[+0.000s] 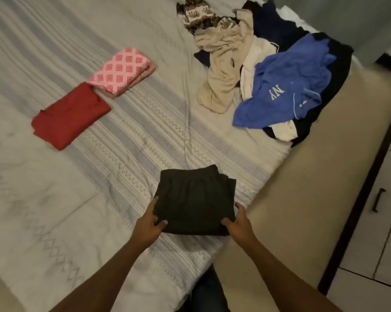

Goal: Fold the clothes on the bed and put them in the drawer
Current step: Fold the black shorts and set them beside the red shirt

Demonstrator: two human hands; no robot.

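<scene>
Nearest the camera, two bare forearms reached out over the bed (55, 221) to a dark folded garment (194, 199) lying near the bed's near edge. The left hand (148, 224) pinched its near-left corner, thumb on top and fingers tucked at the side; the right hand (237, 224) gripped the near-right corner the same way, fingers closed on the cloth. Further off to the left lay two finished folds, a red garment (70, 115) and, touching its far corner, a pink patterned one (122, 70). Well apart on the right sat the unfolded pile: a blue NY shirt (289, 86), a beige piece (223, 64), a printed piece (201, 16) and darker items beneath. A cabinet handle (378, 200) showed at the right, past the bed frame; whether that was the drawer could not be told. The step in hand looked like squaring off or lifting the dark fold. To do it well, both hands should move together and level, keeping the layers pressed so they do not slide apart, then set it beside the other folds or carry it flat.
</scene>
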